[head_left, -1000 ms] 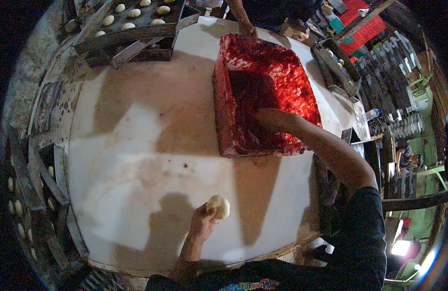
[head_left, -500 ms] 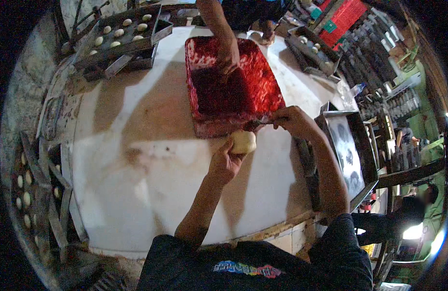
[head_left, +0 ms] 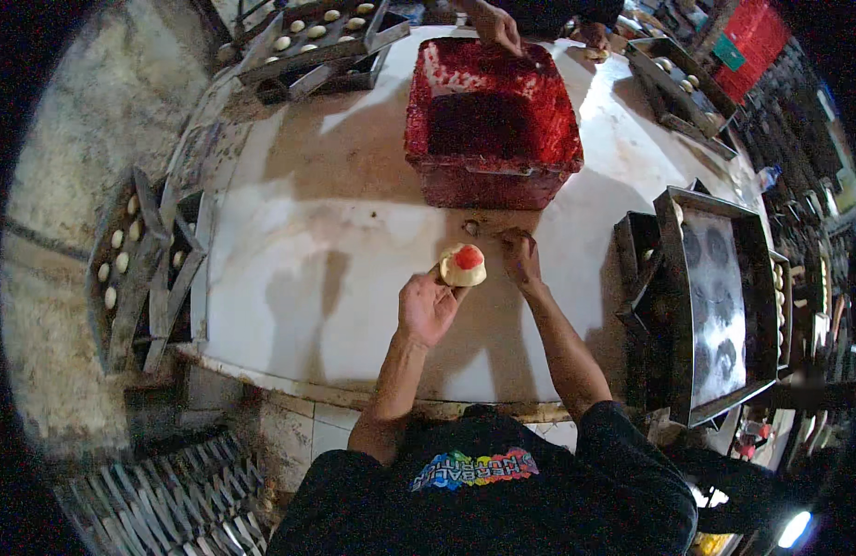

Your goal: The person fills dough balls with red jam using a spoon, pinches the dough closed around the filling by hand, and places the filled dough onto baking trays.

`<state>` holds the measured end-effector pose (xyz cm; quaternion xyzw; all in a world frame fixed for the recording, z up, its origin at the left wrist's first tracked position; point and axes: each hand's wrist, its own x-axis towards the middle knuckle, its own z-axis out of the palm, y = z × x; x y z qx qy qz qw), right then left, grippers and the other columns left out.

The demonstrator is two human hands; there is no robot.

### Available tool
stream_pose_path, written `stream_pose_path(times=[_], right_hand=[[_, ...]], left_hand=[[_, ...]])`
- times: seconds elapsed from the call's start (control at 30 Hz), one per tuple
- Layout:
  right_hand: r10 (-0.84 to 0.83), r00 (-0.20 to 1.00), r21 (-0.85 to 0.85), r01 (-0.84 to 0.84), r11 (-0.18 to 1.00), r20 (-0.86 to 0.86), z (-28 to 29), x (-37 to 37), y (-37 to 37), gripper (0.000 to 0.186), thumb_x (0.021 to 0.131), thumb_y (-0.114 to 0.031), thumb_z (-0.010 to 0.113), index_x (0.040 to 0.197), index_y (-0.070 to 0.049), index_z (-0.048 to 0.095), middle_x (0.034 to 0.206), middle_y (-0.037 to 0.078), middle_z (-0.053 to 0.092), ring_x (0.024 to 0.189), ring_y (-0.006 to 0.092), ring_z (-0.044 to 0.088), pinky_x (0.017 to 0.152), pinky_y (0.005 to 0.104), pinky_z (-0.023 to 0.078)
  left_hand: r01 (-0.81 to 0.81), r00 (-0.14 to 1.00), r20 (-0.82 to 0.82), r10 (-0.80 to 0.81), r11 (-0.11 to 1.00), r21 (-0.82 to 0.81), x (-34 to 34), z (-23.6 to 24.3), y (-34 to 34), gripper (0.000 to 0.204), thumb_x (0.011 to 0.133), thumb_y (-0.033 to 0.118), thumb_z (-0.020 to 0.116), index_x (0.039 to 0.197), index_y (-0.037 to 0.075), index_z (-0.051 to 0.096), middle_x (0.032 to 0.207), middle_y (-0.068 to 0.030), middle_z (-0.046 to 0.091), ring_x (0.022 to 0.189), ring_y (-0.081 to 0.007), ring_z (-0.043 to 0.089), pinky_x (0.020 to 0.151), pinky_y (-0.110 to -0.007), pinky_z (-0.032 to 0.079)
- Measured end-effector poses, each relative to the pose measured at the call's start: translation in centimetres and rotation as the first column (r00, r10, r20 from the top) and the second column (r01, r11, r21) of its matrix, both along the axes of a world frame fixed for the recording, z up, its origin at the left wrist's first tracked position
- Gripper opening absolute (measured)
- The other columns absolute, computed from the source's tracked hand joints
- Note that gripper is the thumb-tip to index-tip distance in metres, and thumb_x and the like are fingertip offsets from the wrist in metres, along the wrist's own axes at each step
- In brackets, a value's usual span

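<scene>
My left hand (head_left: 428, 301) holds a pale dough piece (head_left: 462, 266) with a dab of red filling on top, just above the white table (head_left: 307, 241). Right beside the dough on its right is my right hand (head_left: 520, 258), fingers bunched and pointing down; whether it holds any filling I cannot tell. A red tub of red filling (head_left: 488, 125) stands just beyond both hands. Another person's hand (head_left: 497, 23) rests at the tub's far rim.
Metal trays with dough balls stand at the far left (head_left: 317, 37) and along the left edge (head_left: 131, 264). A dark empty baking tray (head_left: 720, 306) sits on the right, with more trays at the far right (head_left: 673, 69). A small crumb (head_left: 470, 226) lies by the tub.
My right hand has come off the tub's edge and down beside the dough. The dough in my left hand now carries red filling on top.
</scene>
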<state>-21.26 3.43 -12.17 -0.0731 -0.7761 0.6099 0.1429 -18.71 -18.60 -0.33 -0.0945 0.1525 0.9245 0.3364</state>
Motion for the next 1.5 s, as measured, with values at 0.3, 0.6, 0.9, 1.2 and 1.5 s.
stream_pose_path(times=[0.3, 0.6, 0.9, 1.2, 1.5], right_hand=[[0.399, 0.889, -0.765, -0.091, 0.638, 0.227, 11.2, 7.2, -7.6, 0.055, 0.09, -0.046, 0.037, 0.098, 0.005, 0.056, 0.095, 0.011, 0.059, 0.089, 0.0178, 0.054, 0.081, 0.0296, 0.041], [0.157, 0.986, -0.402, -0.123, 0.907, 0.054, 12.8, 12.9, -9.4, 0.034, 0.075, -0.003, 0.055, 0.109, -0.001, 0.049, 0.104, 0.009, 0.053, 0.098, 0.0191, 0.051, 0.087, 0.0318, 0.041], [-0.037, 0.993, 0.117, 0.024, 0.993, 0.113, 10.9, 13.4, -12.1, 0.047, 0.069, 0.004, 0.065, 0.112, -0.002, 0.048, 0.095, 0.01, 0.054, 0.092, 0.017, 0.054, 0.082, 0.0277, 0.045], [-0.264, 0.897, -0.043, 0.298, 0.954, 0.353, 10.5, 11.9, -15.3, 0.02, 0.068, -0.005, 0.072, 0.083, 0.001, 0.059, 0.076, 0.009, 0.059, 0.071, 0.0126, 0.055, 0.062, 0.0266, 0.045], [-0.222, 0.974, 0.38, 0.225, 0.897, -0.051, 7.7, 13.3, -18.4, 0.022, 0.071, 0.003, 0.055, 0.092, 0.0, 0.059, 0.093, 0.017, 0.057, 0.089, 0.0311, 0.055, 0.077, 0.0368, 0.044]], left_hand=[[-0.089, 0.954, -0.299, 0.03, 0.978, -0.186, 4.8, -1.2, -1.0, 0.044, 0.082, 0.017, 0.058, 0.122, 0.004, 0.043, 0.122, -0.0107, 0.048, 0.111, -0.0206, 0.047, 0.091, -0.032, 0.042], [0.054, 0.97, -0.221, -0.097, 0.98, -0.192, 4.3, -1.7, 0.1, 0.035, 0.082, 0.021, 0.056, 0.112, 0.005, 0.048, 0.101, -0.0068, 0.055, 0.09, -0.0166, 0.055, 0.077, -0.029, 0.047], [0.15, 0.896, -0.29, -0.335, 0.845, -0.514, 2.3, -2.7, -2.6, 0.029, 0.08, 0.004, 0.045, 0.109, 0.0, 0.049, 0.098, -0.0065, 0.055, 0.086, -0.0147, 0.056, 0.079, -0.027, 0.046], [0.054, 0.623, -0.548, -0.558, 0.729, -0.682, 0.4, -3.3, -6.7, 0.033, 0.076, -0.002, 0.045, 0.108, -0.002, 0.05, 0.098, -0.0094, 0.057, 0.09, -0.0161, 0.056, 0.081, -0.026, 0.047], [0.045, 0.937, -0.243, -0.249, 0.78, -0.624, 2.8, -4.7, -6.5, 0.036, 0.077, 0.001, 0.056, 0.111, 0.0, 0.045, 0.103, -0.0118, 0.053, 0.095, -0.0215, 0.054, 0.083, -0.032, 0.048]])
